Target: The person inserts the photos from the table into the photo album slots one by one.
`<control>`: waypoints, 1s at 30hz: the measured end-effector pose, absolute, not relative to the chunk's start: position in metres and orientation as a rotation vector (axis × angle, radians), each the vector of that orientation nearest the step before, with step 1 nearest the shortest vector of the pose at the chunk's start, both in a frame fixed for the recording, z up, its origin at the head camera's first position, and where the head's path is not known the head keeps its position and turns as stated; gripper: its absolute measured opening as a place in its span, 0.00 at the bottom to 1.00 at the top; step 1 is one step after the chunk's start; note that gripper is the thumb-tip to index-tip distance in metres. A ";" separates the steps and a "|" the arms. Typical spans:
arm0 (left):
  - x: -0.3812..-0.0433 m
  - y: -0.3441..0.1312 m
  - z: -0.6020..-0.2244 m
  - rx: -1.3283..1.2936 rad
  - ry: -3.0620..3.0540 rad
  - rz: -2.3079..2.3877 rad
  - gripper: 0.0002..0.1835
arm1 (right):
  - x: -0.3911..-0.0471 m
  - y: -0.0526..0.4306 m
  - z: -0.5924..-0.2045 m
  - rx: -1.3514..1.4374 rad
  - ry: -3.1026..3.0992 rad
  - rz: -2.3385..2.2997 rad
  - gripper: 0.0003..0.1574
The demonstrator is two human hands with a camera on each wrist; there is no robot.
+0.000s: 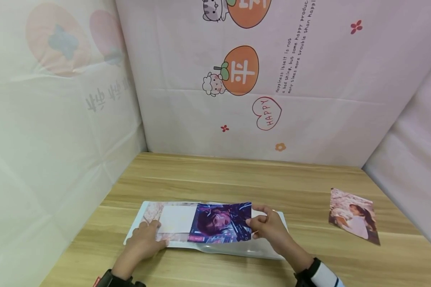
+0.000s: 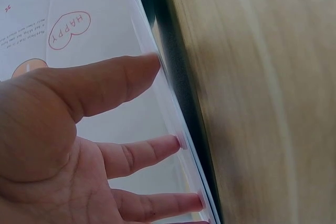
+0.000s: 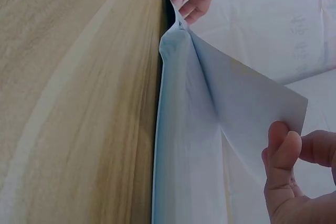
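An open album or folder with white, glossy pages [image 1: 230, 250] lies on the wooden table. Over its middle is a purple-blue photo print [image 1: 219, 223] of a face, its white back [image 3: 252, 87] showing in the right wrist view. My right hand [image 1: 271, 227] pinches the print's right edge between thumb and fingers, holding that end raised off the page. On the left page are a pinkish picture and a white rectangle [image 1: 177, 219]. My left hand [image 1: 143, 239] rests there with fingers spread, and in the left wrist view its fingertips [image 2: 176, 142] touch the page.
A second photo print [image 1: 353, 217], showing a person among pink blossoms, lies on the table [image 1: 301, 187] at the right. White printed cloth [image 1: 186, 119] hangs behind the table and along both sides.
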State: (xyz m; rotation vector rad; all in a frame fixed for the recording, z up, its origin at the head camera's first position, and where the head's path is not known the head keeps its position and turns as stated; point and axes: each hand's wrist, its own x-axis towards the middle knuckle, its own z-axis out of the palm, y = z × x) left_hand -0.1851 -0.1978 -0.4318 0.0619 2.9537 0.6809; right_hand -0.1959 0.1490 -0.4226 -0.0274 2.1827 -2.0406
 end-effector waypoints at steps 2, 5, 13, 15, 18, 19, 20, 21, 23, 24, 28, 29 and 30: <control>-0.185 -0.198 -0.431 0.064 2.957 0.681 0.31 | -0.195 0.149 -0.423 -0.037 2.187 -2.034 0.36; -0.184 -0.198 -0.431 0.066 2.955 0.688 0.31 | -0.195 0.149 -0.424 -0.039 2.206 -2.030 0.35; -0.184 -0.197 -0.432 0.069 2.955 0.690 0.31 | -0.197 0.150 -0.424 -0.058 2.255 -1.987 0.35; -0.184 -0.197 -0.432 0.067 2.957 0.687 0.31 | -0.197 0.150 -0.424 -0.067 2.262 -1.974 0.35; -0.184 -0.198 -0.431 0.067 2.957 0.687 0.31 | -0.199 0.147 -0.426 -0.080 2.270 -1.959 0.34; -0.184 -0.198 -0.431 0.068 2.955 0.690 0.31 | -0.200 0.146 -0.427 -0.081 2.272 -1.957 0.34; -0.184 -0.198 -0.431 0.073 2.953 0.695 0.31 | -0.201 0.145 -0.428 -0.080 2.273 -1.955 0.34; -0.184 -0.198 -0.431 0.079 2.951 0.701 0.31 | -0.201 0.144 -0.428 -0.077 2.275 -1.954 0.34; -0.184 -0.198 -0.431 0.093 2.949 0.713 0.31 | -0.203 0.141 -0.430 -0.071 2.280 -1.953 0.34; -0.184 -0.198 -0.431 0.100 2.949 0.717 0.31 | -0.204 0.139 -0.430 -0.069 2.283 -1.951 0.34; -0.185 -0.199 -0.432 0.122 2.949 0.741 0.31 | -0.208 0.134 -0.432 -0.068 2.293 -1.939 0.33; -0.185 -0.199 -0.432 0.128 2.948 0.747 0.31 | -0.208 0.133 -0.432 -0.068 2.297 -1.936 0.32; -0.185 -0.200 -0.433 0.133 2.947 0.753 0.31 | -0.209 0.133 -0.433 -0.067 2.299 -1.933 0.32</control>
